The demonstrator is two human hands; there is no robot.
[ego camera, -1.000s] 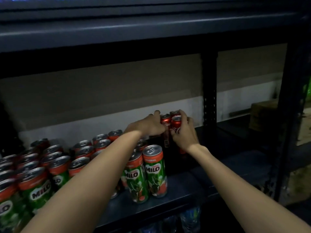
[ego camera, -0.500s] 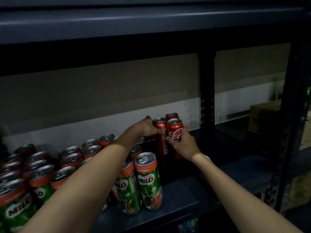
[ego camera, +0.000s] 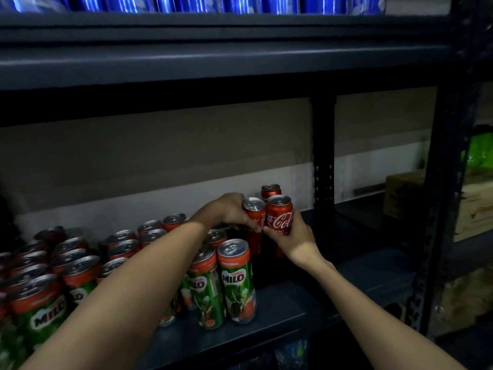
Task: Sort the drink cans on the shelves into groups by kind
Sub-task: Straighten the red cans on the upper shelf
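Several green Milo cans (ego camera: 236, 283) with orange tops fill the left and middle of the dark shelf (ego camera: 282, 320). Three red Coca-Cola cans stand at the back right of that group. My left hand (ego camera: 229, 212) grips the left Coca-Cola can (ego camera: 254, 212) from its side. My right hand (ego camera: 292, 235) wraps the front Coca-Cola can (ego camera: 279, 213) from below and the right. A third Coca-Cola can (ego camera: 270, 190) stands behind them, untouched. Both held cans touch each other.
Blue cans (ego camera: 186, 2) line the shelf above. A perforated upright post (ego camera: 323, 166) stands just right of the Coca-Cola cans. A wooden box (ego camera: 402, 193) sits beyond it. The shelf frame's front post (ego camera: 442, 198) runs down the right side.
The camera has tilted up, bringing the blue cans into view. Both hands stay on the two Coca-Cola cans, and the right hand's can now shows more of its label.
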